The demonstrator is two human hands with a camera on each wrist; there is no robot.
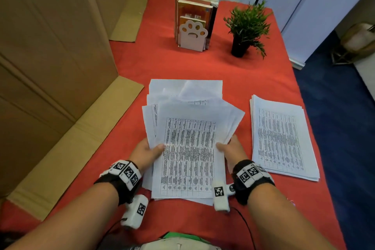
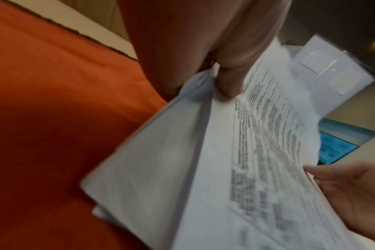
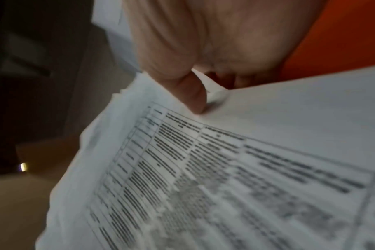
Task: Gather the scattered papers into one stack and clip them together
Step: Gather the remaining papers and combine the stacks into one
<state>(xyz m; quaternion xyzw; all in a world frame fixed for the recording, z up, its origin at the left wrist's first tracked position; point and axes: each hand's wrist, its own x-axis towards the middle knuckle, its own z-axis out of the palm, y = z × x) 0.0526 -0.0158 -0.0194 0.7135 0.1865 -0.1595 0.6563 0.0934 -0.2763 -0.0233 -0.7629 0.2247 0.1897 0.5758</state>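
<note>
Gathering is underway: left hand (image 1: 146, 153) and right hand (image 1: 231, 149) pinch the fanned papers (image 1: 188, 148) mid-table, thumbs on top. Next, probably square the edges; another stack (image 1: 284, 140) waits at 3 o'clock.

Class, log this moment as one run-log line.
left hand: grips papers | right hand: grips papers | second stack: on table | unclipped

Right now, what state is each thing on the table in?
Held papers: fanned and uneven, gripped at both side edges.
Left hand: pinches the left edge.
Right hand: pinches the right edge.
Second pile: flat on the table, roughly squared, untouched.
Books: upright in the holder.
Plant: upright.
</note>
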